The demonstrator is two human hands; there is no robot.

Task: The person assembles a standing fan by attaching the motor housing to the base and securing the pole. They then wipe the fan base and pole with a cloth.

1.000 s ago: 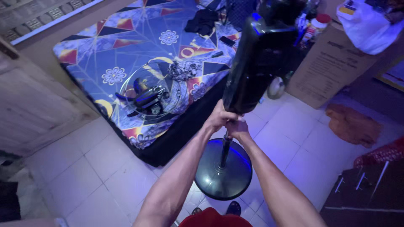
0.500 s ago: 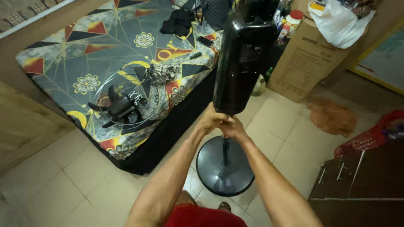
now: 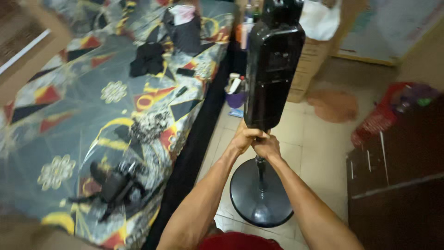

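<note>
Head view: bed [image 3: 69,115] nearer than before.

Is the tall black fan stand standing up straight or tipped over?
Upright. The fan stand rises over its round base, which sits flat on the tiled floor; the left hand and right hand hold it.

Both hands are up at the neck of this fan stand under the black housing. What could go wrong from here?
1. The tall black housing sits high above the round base; with the left hand and right hand gripping only the thin pole, it may tip.
2. The bed edge and cardboard box stand close, so a swing could strike them.
3. Fingers could get pinched at the joint.
</note>
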